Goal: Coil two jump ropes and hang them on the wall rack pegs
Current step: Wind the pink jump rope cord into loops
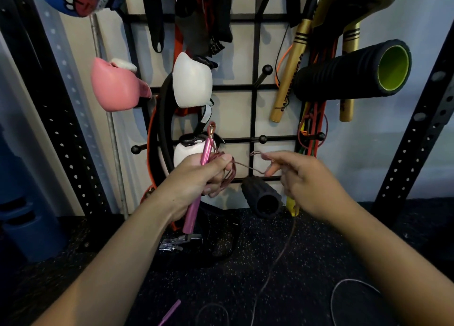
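My left hand (196, 176) grips the pink metal handle (196, 208) of a jump rope, held upright, together with several loops of its thin pinkish cable (229, 176). My right hand (302, 181) pinches the same cable (248, 167) between thumb and fingers a short way to the right. From there the cable (277, 257) drops to the floor. The rope's second pink handle (169, 312) lies on the floor near the bottom edge. A grey cable (344, 282) of another rope loops on the floor at lower right. Bare black pegs (267, 69) (262, 139) (135, 149) stick out of the wall rack.
The black grid rack (255, 55) carries a pink boxing glove (118, 87), white gloves (192, 80), gold sticks (290, 73), resistance bands (317, 119) and a black foam roller (351, 73). A smaller roller (262, 195) and a black belt with a buckle (177, 242) lie on the speckled floor. Perforated uprights (415, 134) flank the rack.
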Available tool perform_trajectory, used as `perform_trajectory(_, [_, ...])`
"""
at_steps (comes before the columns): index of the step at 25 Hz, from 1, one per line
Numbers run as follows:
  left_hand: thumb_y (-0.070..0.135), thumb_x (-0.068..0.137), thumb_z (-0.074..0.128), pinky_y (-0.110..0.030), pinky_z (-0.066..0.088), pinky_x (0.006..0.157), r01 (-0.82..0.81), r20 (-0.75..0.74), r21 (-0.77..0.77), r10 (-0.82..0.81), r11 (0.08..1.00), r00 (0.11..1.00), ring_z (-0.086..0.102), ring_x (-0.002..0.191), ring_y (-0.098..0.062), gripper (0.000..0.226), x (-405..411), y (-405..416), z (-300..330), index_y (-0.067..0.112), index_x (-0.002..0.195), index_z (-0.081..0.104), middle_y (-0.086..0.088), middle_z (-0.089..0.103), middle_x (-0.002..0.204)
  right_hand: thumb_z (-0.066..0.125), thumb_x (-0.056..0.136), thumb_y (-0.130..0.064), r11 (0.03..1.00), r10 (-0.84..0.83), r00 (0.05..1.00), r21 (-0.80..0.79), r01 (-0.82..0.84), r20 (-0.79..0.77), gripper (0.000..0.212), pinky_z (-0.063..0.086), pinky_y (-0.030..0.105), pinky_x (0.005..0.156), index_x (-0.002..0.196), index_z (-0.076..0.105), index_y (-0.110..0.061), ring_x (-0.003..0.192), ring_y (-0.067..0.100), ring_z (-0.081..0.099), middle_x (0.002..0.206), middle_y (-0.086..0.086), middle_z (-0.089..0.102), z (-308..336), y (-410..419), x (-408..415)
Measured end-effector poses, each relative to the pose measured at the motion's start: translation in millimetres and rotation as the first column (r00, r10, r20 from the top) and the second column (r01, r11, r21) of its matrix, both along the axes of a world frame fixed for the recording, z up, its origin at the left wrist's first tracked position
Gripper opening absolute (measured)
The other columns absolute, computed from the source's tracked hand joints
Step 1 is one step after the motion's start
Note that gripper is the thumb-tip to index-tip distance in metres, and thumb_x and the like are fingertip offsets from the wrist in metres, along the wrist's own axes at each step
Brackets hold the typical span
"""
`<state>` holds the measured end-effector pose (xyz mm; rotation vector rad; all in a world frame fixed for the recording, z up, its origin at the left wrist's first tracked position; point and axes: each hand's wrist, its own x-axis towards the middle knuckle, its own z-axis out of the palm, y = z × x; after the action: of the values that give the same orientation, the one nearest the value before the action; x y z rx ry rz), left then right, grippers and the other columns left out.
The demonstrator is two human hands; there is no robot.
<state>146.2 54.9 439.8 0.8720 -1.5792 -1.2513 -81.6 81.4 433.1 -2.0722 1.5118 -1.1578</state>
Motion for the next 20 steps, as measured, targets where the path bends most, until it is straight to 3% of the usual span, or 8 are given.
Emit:
perform_trajectory(3, [0.023, 0.106, 0.054, -0.022, 0.039, 0.047, 0.009, -0.002, -0.001, -0.009, 1.000, 1.000, 0.029, 0.041, -0.008, 0.025, -5.9, 0.9, -0.4, 0.007, 0.089, 0.061, 0.008, 0.034, 0.050, 0.044, 0.100, -0.001, 0.978, 0.106, 0.989, 0.171, -0.123, 0.107, 0.058, 0.041, 0.029, 0.065, 0.123, 0.062, -0.050, 0.071, 0.008, 0.050, 0.089, -0.011, 0.052, 10.8, 13.2, 0.1])
perform_trajectory(6, [0.024, 0.106, 0.053, -0.022, 0.037, 0.047, -0.012, -0.042, 0.003, 0.012, 1.000, 0.999, 0.028, 0.041, -0.008, 0.025, -4.3, -1.3, 3.8, 0.009, 0.087, 0.059, 0.009, 0.031, 0.050, 0.056, 0.099, -0.046, 0.995, 0.092, 0.986, 0.055, -0.085, -0.142, 0.010, 0.041, 0.030, 0.074, 0.097, 0.066, -0.044, 0.085, 0.010, 0.054, 0.092, -0.006, 0.051, 11.9, 16.8, 1.2])
perform_trajectory(10, [0.027, 0.105, 0.054, -0.024, 0.037, 0.048, 0.005, -0.047, 0.008, -0.004, 1.000, 0.999, 0.027, 0.043, -0.010, 0.026, 1.1, -0.7, 5.0, 0.010, 0.087, 0.059, 0.008, 0.030, 0.051, 0.046, 0.091, -0.063, 0.997, 0.061, 0.981, -0.034, -0.068, -0.182, 0.038, 0.047, 0.031, 0.081, 0.072, 0.057, -0.033, 0.087, 0.010, 0.056, 0.091, -0.008, 0.052, 14.5, 12.2, -3.7])
perform_trajectory(13, [0.027, 0.104, 0.055, -0.021, 0.040, 0.048, 0.087, -0.065, 0.033, -0.084, 0.996, 0.994, 0.028, 0.041, -0.008, 0.025, -2.7, 7.1, 4.8, 0.009, 0.087, 0.060, 0.008, 0.031, 0.050, 0.048, 0.083, -0.074, 0.985, -0.098, 0.976, -0.156, 0.068, -0.195, 0.055, 0.055, 0.039, 0.065, 0.065, 0.060, -0.024, 0.064, 0.020, 0.062, 0.067, -0.003, 0.065, 23.0, 8.1, -23.3])
perform_trajectory(15, [0.028, 0.100, 0.057, -0.020, 0.038, 0.045, 0.167, -0.141, 0.089, -0.153, 0.982, 0.978, 0.029, 0.039, -0.007, 0.024, -5.5, 12.6, 3.8, 0.010, 0.085, 0.061, 0.008, 0.031, 0.050, 0.054, 0.084, -0.072, 0.974, -0.148, 0.971, -0.198, 0.110, -0.188, 0.056, 0.053, 0.031, 0.055, 0.063, 0.059, -0.020, 0.053, 0.018, 0.061, 0.058, -0.002, 0.066, 20.5, 7.7, -29.2])
perform_trajectory(17, [0.031, 0.095, 0.060, -0.020, 0.035, 0.044, 0.227, -0.188, 0.151, -0.198, 0.962, 0.962, 0.028, 0.038, -0.005, 0.023, -6.3, 15.6, 2.7, 0.013, 0.081, 0.062, 0.009, 0.030, 0.051, 0.062, 0.088, -0.058, 0.995, -0.036, 0.999, -0.091, 0.035, -0.009, 0.057, 0.052, 0.021, 0.063, 0.067, 0.060, -0.006, 0.061, 0.008, 0.065, 0.070, 0.001, 0.073, 19.6, 8.7, -25.7])
perform_trajectory(18, [0.032, 0.094, 0.061, -0.020, 0.035, 0.043, 0.253, -0.190, 0.179, -0.219, 0.951, 0.957, 0.028, 0.038, -0.005, 0.023, -6.5, 16.9, 2.2, 0.014, 0.080, 0.063, 0.009, 0.030, 0.051, 0.064, 0.090, -0.047, 0.997, 0.075, 0.978, 0.021, -0.080, 0.196, 0.052, 0.058, 0.024, 0.071, 0.069, 0.059, 0.000, 0.068, 0.007, 0.070, 0.079, 0.005, 0.076, 21.2, 11.0, -22.0])
perform_trajectory(20, [0.035, 0.093, 0.062, -0.020, 0.035, 0.043, 0.290, -0.194, 0.214, -0.251, 0.933, 0.948, 0.027, 0.038, -0.004, 0.024, -5.6, 19.4, 2.4, 0.016, 0.078, 0.063, 0.009, 0.028, 0.052, 0.063, 0.093, -0.031, 0.912, 0.185, 0.748, 0.172, -0.372, 0.637, 0.036, 0.066, 0.040, 0.080, 0.072, 0.056, -0.003, 0.064, 0.019, 0.072, 0.071, 0.013, 0.070, 26.0, 16.8, -15.4])
